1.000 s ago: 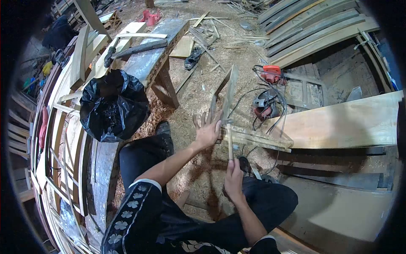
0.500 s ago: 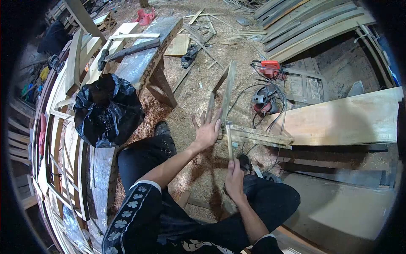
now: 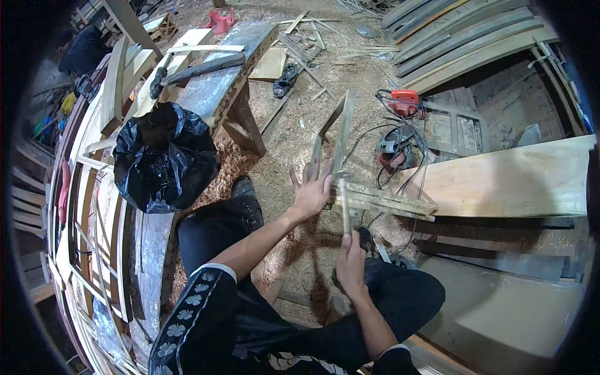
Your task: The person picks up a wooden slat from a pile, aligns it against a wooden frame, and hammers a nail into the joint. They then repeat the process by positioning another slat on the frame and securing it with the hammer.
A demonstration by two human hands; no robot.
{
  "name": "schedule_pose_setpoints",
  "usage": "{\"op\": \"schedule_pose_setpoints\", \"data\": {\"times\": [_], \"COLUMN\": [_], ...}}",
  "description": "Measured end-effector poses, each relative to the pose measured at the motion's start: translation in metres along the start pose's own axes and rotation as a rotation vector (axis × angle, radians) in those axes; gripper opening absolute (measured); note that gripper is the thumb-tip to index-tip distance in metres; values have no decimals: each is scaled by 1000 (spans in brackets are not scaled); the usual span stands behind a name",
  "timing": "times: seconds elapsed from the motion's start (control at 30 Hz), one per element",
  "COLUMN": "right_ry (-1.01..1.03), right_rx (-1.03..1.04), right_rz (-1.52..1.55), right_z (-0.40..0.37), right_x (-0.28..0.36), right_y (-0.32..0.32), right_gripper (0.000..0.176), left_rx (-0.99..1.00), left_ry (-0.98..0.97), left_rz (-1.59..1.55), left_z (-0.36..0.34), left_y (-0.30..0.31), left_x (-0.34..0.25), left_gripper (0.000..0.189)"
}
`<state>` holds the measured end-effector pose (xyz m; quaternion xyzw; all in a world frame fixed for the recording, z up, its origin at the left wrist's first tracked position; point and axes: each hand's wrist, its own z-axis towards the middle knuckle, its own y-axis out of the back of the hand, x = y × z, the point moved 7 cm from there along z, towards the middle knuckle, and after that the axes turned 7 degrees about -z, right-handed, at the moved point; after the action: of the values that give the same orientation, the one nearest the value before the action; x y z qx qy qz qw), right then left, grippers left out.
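Observation:
A hammer (image 3: 345, 206) with a light wooden handle is gripped in my right hand (image 3: 351, 265); its head is up at the corner of a wooden frame (image 3: 342, 134). My left hand (image 3: 310, 194), fingers spread, rests against the near end of that frame, just left of the hammer head. The frame is made of narrow boards joined at angles and reaches away from me. Several wooden strips (image 3: 387, 201) lie to the right, beside the hammer.
A black plastic bag (image 3: 164, 159) sits at left by a wooden bench (image 3: 219, 81). A red power tool (image 3: 403, 103) and a corded grey tool (image 3: 395, 147) lie beyond the strips. A wide board (image 3: 506, 181) extends at right, with stacked planks (image 3: 465, 47) behind.
The whole view has shifted slightly, with most things a little further right. My right hand still holds the hammer, and my left hand remains on the frame.

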<state>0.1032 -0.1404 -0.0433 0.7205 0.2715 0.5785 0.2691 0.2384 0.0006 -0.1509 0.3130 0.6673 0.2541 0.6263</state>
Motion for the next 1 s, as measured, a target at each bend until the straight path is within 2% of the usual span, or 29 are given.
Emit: {"op": "schedule_pose_setpoints", "data": {"times": [0.1,0.2,0.27,0.5,0.6,0.67,0.7,0.77,0.93,1.0], "right_ry": [5,40,-59,14,-69,44,35,-82,38,-76], "right_rx": [65,-31,110,-37,67,-64,-63,119,-81,95], "right_rz": [-55,20,-24,4,-47,1,2,-113,-15,-111], "right_z": [2,1,6,2,4,-2,-1,6,0,4], "right_x": [-5,5,-5,1,-4,2,-1,-14,0,-13], "right_y": [-10,2,-10,-2,-10,1,0,-15,-1,-14], "right_gripper": [31,30,31,32,31,31,31,31,32,30], "left_rx": [5,8,-6,12,5,15,8,2,36,47], "left_ry": [5,15,-5,-2,-9,16,2,-20,8,7], "left_rz": [7,-12,-11,-10,0,-6,-2,5,-4,-14], "left_z": [1,0,1,1,3,1,1,-1,1,-1], "left_y": [3,-1,-2,-4,0,-1,-1,-1,1,-1], "left_x": [0,2,1,4,2,2,2,-2,-1,0], "left_gripper": [55,55,55,55,55,55,55,55,55,55]}}
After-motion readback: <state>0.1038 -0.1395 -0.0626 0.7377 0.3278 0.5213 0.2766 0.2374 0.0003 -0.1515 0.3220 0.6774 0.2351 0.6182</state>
